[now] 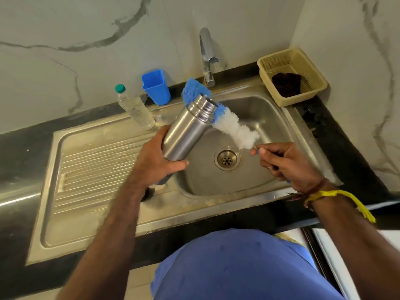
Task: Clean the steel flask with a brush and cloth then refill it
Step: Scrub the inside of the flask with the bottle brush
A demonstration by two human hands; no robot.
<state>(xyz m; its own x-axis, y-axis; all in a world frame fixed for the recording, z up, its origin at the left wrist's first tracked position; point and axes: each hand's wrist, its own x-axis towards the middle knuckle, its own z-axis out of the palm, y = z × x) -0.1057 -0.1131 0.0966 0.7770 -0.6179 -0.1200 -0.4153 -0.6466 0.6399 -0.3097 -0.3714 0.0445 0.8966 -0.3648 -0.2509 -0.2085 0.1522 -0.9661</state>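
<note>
Over the sink [270,118] the middle is taken: the left hand [155,156] holds the flask [186,131] tilted toward 1 o'clock above the basin's left edge, and the brush [236,128] runs from the flask's mouth down to the right hand [287,163] at 4 o'clock. The drain [226,159] lies bare between the hands. The tap [206,55] stands at 12 o'clock, just behind the flask's mouth. At 11 o'clock a cup [156,87] and a bottle [135,108] line the wall. A basket [292,76] fills the 1 o'clock corner. The drainboard [93,169] at 9 o'clock is open, as is the basin's far right part.
</note>
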